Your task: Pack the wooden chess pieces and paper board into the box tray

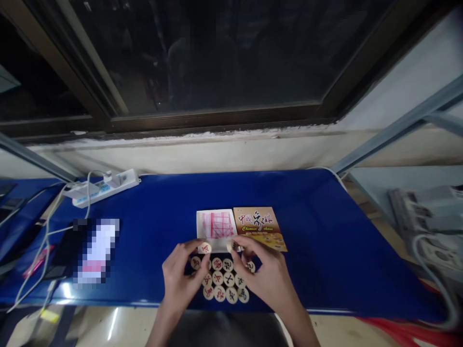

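Between thumb and fingers, my left hand (183, 270) pinches a round Chinese chess piece (206, 247) with a red character facing up. My right hand (265, 270) grips another chess piece (232, 246) by its edge; it is tilted and its dark marking is partly covered by my fingers. Both pieces are held over the near edge of an open white box (199, 226), in which a folded red-and-white sheet (219, 225) lies. Below them, several chess pieces (217, 278) with red or black characters sit in rows on the blue table. My hands hide some of these.
The brown Chinese chess lid (260, 226) lies right of the white box on the blue table (325, 260). At the left are a white power strip (108, 188) with cables and a blurred-out phone (96, 250). A window (231, 62) rises behind.
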Demonstrator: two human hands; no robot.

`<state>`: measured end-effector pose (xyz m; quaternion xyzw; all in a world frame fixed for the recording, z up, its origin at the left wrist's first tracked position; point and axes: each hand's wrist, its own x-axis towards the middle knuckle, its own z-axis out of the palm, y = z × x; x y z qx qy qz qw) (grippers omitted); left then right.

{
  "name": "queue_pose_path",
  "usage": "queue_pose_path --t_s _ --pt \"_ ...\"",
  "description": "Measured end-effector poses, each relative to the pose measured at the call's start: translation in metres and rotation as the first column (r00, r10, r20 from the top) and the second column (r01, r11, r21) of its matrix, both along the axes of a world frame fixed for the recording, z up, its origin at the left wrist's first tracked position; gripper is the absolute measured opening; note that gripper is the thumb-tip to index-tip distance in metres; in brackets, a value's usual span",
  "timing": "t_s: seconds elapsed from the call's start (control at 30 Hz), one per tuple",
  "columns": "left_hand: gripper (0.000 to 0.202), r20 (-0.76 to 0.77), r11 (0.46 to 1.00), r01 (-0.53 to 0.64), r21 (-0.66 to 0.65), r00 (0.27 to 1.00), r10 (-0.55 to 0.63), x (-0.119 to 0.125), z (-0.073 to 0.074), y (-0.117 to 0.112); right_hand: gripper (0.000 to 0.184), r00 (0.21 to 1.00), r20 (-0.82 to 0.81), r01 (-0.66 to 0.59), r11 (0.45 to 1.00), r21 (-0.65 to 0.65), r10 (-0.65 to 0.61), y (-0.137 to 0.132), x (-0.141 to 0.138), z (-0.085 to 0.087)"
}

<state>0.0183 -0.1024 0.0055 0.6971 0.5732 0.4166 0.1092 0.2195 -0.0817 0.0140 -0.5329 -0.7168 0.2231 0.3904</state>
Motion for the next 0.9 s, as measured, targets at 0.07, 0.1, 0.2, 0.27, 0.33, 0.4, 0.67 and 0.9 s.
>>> queue_pose_path --t_s 0.07,0.1,0.2,0.27,0.33,0.4,0.67,0.9 --pt "0.019 0.018 0.997 0.073 0.013 0.997 -0.073 0.005 0.006 -0.006 0.020 0.999 -0.027 -0.038 0.998 0.055 0.040 -0.010 -0.005 0.000" --pt "0.020 0.033 0.994 0.109 0.020 0.993 -0.110 0.007 0.007 -0.008 0.021 0.998 -0.029 -0.058 0.996 0.062 0.060 -0.015 -0.007 -0.001" --pt "0.022 0.083 0.984 0.175 0.029 0.981 -0.177 0.010 0.009 -0.016 0.024 0.994 -0.049 -0.090 0.994 0.067 0.094 -0.028 -0.009 -0.002" --pt "0.022 0.102 0.982 0.189 0.029 0.976 -0.191 0.010 0.007 -0.020 0.027 0.993 -0.065 -0.090 0.993 0.080 0.095 -0.036 -0.007 -0.004" --pt "0.022 0.108 0.978 0.206 0.028 0.972 -0.208 0.010 0.005 -0.024 0.029 0.991 -0.089 -0.092 0.991 0.096 0.101 -0.042 -0.004 -0.009" --pt "0.021 0.110 0.974 0.224 0.027 0.968 -0.225 0.010 0.004 -0.027 0.031 0.987 -0.122 -0.090 0.989 0.121 0.105 -0.048 -0.002 -0.014" --pt "0.019 0.154 0.963 0.268 0.031 0.951 -0.270 0.005 0.001 -0.033 0.040 0.982 -0.149 -0.090 0.977 0.194 0.120 -0.062 -0.001 -0.026" --pt "0.022 0.198 0.956 0.294 0.003 0.937 -0.289 0.006 -0.006 -0.036 0.043 0.988 -0.086 -0.109 0.970 0.217 0.130 -0.065 0.003 -0.027"
